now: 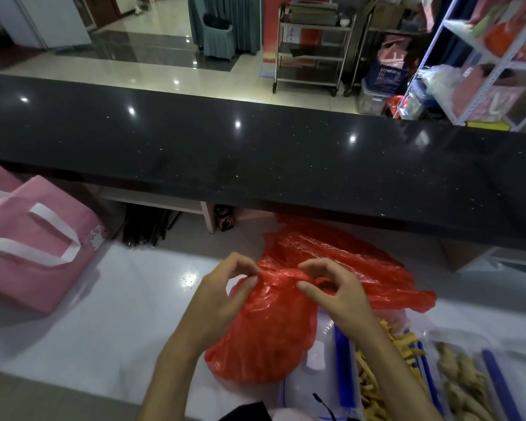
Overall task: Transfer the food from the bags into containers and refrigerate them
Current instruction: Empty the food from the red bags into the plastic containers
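Note:
A full red plastic bag (264, 332) sits on the white counter (128, 314), tied in a knot at its top. My left hand (222, 296) pinches the knot from the left and my right hand (337, 296) pinches it from the right. Behind it lies a flattened, empty-looking red bag (362, 262). Right of the full bag is a clear container lid with a blue clip (319, 378), then an open container of yellow chicken feet (374, 378). At the far right stands another clear container holding pale pieces of food (465, 384).
A pink tote bag with white handles (34, 247) rests on the counter at the left. A raised black stone ledge (255, 165) runs across behind the work area. Beyond it are a metal trolley (313, 47) and cluttered white shelving (483, 59).

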